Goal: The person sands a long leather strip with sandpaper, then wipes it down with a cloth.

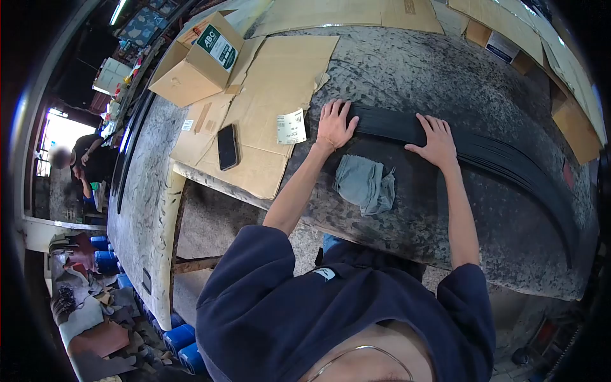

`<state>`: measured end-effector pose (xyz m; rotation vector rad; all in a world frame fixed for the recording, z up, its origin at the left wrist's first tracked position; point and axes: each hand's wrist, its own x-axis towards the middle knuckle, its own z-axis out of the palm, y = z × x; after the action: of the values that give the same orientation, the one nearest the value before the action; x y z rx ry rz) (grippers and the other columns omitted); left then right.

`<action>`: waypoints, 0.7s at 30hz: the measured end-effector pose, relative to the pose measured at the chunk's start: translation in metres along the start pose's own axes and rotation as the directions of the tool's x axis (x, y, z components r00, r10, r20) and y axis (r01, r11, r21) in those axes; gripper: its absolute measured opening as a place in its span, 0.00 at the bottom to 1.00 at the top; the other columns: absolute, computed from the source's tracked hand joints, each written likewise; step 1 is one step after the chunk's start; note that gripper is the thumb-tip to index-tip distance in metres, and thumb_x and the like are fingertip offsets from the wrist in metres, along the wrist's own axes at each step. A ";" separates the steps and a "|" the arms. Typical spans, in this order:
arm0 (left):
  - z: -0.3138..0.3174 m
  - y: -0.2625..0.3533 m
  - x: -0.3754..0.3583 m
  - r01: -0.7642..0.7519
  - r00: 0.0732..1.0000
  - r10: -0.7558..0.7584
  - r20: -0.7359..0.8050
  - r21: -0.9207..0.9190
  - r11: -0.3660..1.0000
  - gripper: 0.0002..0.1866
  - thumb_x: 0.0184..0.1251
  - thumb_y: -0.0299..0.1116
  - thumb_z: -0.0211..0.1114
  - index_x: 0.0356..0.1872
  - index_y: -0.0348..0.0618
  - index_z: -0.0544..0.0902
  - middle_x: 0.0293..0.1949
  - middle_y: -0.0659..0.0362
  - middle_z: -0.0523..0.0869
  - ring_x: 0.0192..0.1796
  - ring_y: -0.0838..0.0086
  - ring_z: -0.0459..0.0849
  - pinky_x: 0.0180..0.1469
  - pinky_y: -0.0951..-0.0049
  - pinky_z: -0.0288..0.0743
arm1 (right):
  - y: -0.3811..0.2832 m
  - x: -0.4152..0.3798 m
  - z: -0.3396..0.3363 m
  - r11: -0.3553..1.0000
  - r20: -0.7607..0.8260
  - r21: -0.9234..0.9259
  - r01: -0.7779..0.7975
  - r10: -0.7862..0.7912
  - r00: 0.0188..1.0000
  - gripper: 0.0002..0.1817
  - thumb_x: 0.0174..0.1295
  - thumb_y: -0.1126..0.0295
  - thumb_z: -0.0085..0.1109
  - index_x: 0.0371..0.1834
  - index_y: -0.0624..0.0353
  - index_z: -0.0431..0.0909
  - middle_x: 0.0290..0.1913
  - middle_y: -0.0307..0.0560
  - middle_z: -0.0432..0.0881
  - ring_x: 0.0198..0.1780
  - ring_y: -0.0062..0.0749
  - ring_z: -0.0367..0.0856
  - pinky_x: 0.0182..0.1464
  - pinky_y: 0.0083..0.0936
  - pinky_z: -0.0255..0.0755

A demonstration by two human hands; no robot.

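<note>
Strip bundle [513, 164] runs across right half of table [407, 70], left hand [336, 125] at its left end, right hand [438, 141] further along; rag [361, 183] on the near side. Cardboard sheet [270, 89] left of that: phone [227, 147] on it, paper slip [291, 128] right of phone, box [194, 79] behind.

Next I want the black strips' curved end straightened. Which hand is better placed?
Probably the right hand: it rests on the black strips, with the curved stretch running off on its side. The left hand sits at the opposite end, farther from the curve.
</note>
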<state>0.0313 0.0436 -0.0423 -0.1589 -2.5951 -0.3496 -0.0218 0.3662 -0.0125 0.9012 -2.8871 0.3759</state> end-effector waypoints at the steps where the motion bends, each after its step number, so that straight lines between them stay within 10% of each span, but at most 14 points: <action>1: -0.007 0.001 0.003 -0.020 0.999 0.019 0.051 0.021 1.000 0.36 0.67 0.58 0.62 0.64 0.37 0.77 0.63 0.45 0.75 0.69 0.48 0.67 0.73 0.49 0.60 | 0.002 0.000 0.000 1.000 -0.002 0.004 -0.004 0.004 1.000 0.54 0.52 0.30 0.65 0.78 0.48 0.62 0.72 0.51 0.69 0.75 0.47 0.63 0.79 0.44 0.50; 10: -0.028 -0.013 0.029 -0.161 0.895 0.165 0.415 -0.045 0.986 0.60 0.42 0.72 0.74 0.71 0.35 0.69 0.64 0.43 0.73 0.70 0.47 0.68 0.74 0.51 0.61 | 0.029 -0.005 -0.022 0.998 0.108 0.046 -0.048 0.043 0.993 0.57 0.45 0.33 0.72 0.75 0.54 0.64 0.68 0.55 0.71 0.73 0.51 0.65 0.78 0.46 0.54; 15: -0.034 -0.010 0.012 -0.191 0.906 0.206 0.370 -0.079 0.978 0.57 0.46 0.70 0.73 0.70 0.35 0.69 0.64 0.43 0.74 0.69 0.48 0.69 0.75 0.50 0.59 | 0.030 -0.003 -0.041 0.999 0.215 0.023 -0.039 0.034 0.976 0.56 0.46 0.32 0.71 0.75 0.55 0.65 0.70 0.55 0.70 0.73 0.52 0.64 0.79 0.46 0.52; 21: -0.024 0.009 0.003 -0.240 0.922 0.221 0.319 0.021 0.970 0.56 0.55 0.70 0.66 0.72 0.32 0.65 0.70 0.41 0.69 0.75 0.48 0.63 0.78 0.51 0.54 | 0.067 -0.037 -0.016 0.999 -0.040 -0.034 -0.006 0.005 0.999 0.52 0.55 0.32 0.63 0.76 0.55 0.63 0.72 0.53 0.67 0.76 0.51 0.60 0.80 0.48 0.47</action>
<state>0.0417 0.0455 -0.0189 -0.5354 -2.8551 -0.1702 -0.0296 0.4443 -0.0166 0.8709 -2.8515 0.3398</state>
